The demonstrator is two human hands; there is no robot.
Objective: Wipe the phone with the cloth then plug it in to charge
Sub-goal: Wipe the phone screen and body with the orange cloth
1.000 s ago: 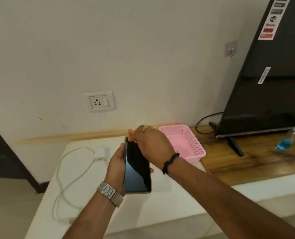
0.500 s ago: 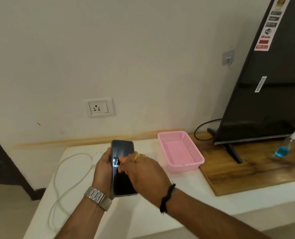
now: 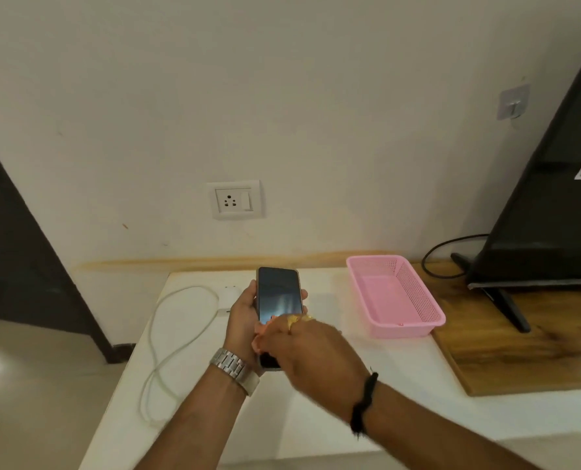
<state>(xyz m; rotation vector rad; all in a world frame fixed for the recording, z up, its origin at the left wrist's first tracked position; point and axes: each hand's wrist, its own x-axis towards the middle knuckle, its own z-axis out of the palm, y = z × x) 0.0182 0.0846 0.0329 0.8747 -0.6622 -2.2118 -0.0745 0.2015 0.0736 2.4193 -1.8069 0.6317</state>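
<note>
My left hand (image 3: 243, 320) grips a dark phone (image 3: 279, 293), screen up, above the white table (image 3: 316, 418). My right hand (image 3: 313, 354) lies over the phone's lower half, pressing a small orange cloth (image 3: 262, 329) against the screen; only a sliver of the cloth shows under my fingers. A white charger plug (image 3: 226, 298) with its looped white cable (image 3: 167, 347) rests on the table left of the phone. The white wall socket (image 3: 235, 200) sits on the wall above.
A pink mesh basket (image 3: 414, 300) stands right of the phone. Further right a wooden board (image 3: 519, 354) carries a black TV (image 3: 553, 215) with its stand and cable. A dark doorway (image 3: 18, 249) and the floor lie to the left.
My right hand with the cloth has slid from the phone's top edge down to its lower half. The view has swung left, so the socket now sits near the centre.
</note>
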